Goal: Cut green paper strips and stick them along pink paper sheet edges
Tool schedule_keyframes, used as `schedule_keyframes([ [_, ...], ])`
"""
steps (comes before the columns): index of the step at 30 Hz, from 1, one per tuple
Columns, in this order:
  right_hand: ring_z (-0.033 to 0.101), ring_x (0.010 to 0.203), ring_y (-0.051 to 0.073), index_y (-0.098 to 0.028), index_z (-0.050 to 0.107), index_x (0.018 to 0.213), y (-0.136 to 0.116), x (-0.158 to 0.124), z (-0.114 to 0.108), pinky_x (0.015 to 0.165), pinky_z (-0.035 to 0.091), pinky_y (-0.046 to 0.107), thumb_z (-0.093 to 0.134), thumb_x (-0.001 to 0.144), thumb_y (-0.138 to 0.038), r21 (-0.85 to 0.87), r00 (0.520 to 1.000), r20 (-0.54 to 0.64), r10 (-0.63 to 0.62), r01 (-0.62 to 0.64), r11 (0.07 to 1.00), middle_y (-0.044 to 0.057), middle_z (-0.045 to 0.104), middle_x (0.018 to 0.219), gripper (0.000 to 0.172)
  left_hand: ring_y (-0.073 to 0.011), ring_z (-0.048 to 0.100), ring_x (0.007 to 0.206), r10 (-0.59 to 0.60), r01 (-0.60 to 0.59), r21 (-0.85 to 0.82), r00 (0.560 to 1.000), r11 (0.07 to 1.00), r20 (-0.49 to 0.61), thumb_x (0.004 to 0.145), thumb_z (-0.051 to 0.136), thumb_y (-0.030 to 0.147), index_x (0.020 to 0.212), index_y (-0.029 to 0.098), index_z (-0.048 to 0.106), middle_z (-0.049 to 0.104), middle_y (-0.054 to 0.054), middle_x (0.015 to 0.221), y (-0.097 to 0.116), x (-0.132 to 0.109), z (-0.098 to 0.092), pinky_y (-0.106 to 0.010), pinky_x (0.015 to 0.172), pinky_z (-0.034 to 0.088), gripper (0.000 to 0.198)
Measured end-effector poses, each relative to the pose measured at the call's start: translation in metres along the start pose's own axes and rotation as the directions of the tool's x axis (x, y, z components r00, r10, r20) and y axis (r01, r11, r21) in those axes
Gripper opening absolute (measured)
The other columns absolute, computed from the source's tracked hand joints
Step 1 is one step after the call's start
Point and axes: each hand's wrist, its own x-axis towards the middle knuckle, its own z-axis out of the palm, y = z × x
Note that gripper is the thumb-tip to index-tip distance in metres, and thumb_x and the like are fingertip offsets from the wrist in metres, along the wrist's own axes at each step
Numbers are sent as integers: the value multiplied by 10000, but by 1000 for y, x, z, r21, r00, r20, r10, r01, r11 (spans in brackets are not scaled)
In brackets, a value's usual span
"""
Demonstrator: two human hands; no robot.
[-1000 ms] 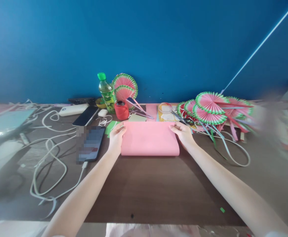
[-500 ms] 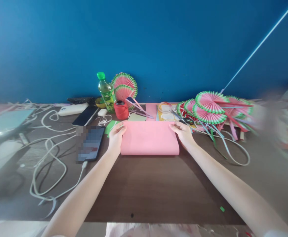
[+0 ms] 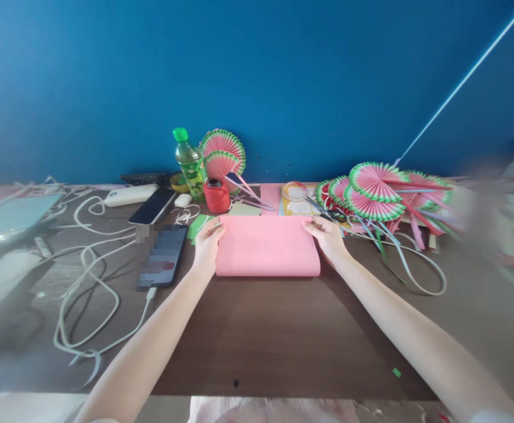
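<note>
A pink paper sheet [image 3: 268, 247], folded over with its rounded fold toward me, lies on the dark brown table [image 3: 283, 329]. My left hand [image 3: 207, 245] pinches its far left corner, fingers closed on the edge. My right hand [image 3: 328, 238] holds the far right corner the same way. Both forearms reach in from the near edge.
A phone [image 3: 162, 254] on a white cable [image 3: 89, 294] lies left of the paper. Behind it stand a green bottle [image 3: 189, 161], a red spool [image 3: 217, 197] and scissors [image 3: 327, 212]. Watermelon paper fans [image 3: 373, 191] pile at the right, with paper strips trailing.
</note>
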Motion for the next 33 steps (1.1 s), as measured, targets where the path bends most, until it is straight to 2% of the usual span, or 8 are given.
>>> schedule_keyframes([
  [5, 557, 607, 160, -185, 613, 695, -2, 2, -2, 616, 419, 293, 646, 651, -429, -67, 1000, 11, -15, 15, 998, -6, 617, 629, 251, -133, 549, 595, 10, -8, 68, 999, 998, -34, 566, 663, 288, 811, 168, 644, 617, 10, 647, 1, 0, -1, -255, 596, 427, 273],
  [9, 466, 502, 128, -190, 523, 625, -14, 5, -14, 535, 338, 262, 575, 693, -376, -419, 988, 152, -38, 100, 902, -34, 525, 508, 205, -139, 510, 537, 75, -74, 357, 997, 931, 12, 603, 584, 217, 692, 179, 596, 585, 16, 572, 1, 0, -2, -249, 541, 364, 98],
  [12, 450, 492, 120, -199, 476, 611, -26, 6, -26, 542, 320, 251, 526, 703, -271, -679, 949, 314, 31, 202, 706, -44, 500, 498, 127, -175, 551, 618, 181, -243, 585, 970, 773, 164, 627, 547, 165, 680, 203, 550, 599, -2, 632, -4, -2, -2, -273, 606, 379, 65],
  [16, 499, 559, 141, -198, 480, 632, -33, 5, -34, 538, 317, 239, 483, 689, -164, -845, 920, 366, 139, 266, 464, -4, 556, 595, 67, -192, 545, 665, 215, -470, 746, 882, 471, 420, 734, 456, 145, 743, 212, 514, 566, -27, 693, -12, -8, 3, -296, 627, 388, 89],
  [23, 556, 647, 194, -206, 512, 738, -29, 0, -28, 521, 291, 266, 437, 756, -202, -935, 933, 325, 156, 292, 201, 52, 626, 720, 77, -224, 525, 816, 160, -561, 813, 827, 159, 539, 769, 417, 99, 911, 171, 540, 567, -79, 832, -17, -8, 7, -325, 689, 399, 202],
  [26, 588, 785, 230, -198, 523, 894, -31, -2, -24, 541, 311, 277, 470, 737, -182, -945, 948, 303, 99, 286, 160, 89, 633, 946, 167, -253, 493, 924, 226, -625, 780, 761, 4, 608, 760, 408, 61, 1107, 183, 524, 546, -118, 1025, -18, -9, 7, -376, 772, 375, 386],
  [29, 576, 898, 244, -182, 496, 1027, -33, -1, -20, 583, 351, 284, 468, 716, -99, -937, 945, 325, 47, 315, 148, 115, 567, 1106, 324, -261, 458, 1011, 192, -736, 667, 642, -117, 743, 801, 371, 62, 1089, 239, 574, 527, -106, 1120, -18, -11, 8, -396, 812, 349, 394],
  [33, 555, 950, 199, -172, 564, 956, -35, 0, -11, 723, 406, 276, 385, 706, 25, -834, 846, 525, 98, 488, 259, 85, 588, 1045, 366, -212, 506, 900, 67, -825, 539, 536, -171, 842, 861, 328, 103, 1069, 179, 594, 594, -90, 940, -17, -12, 12, -354, 820, 363, 346],
])
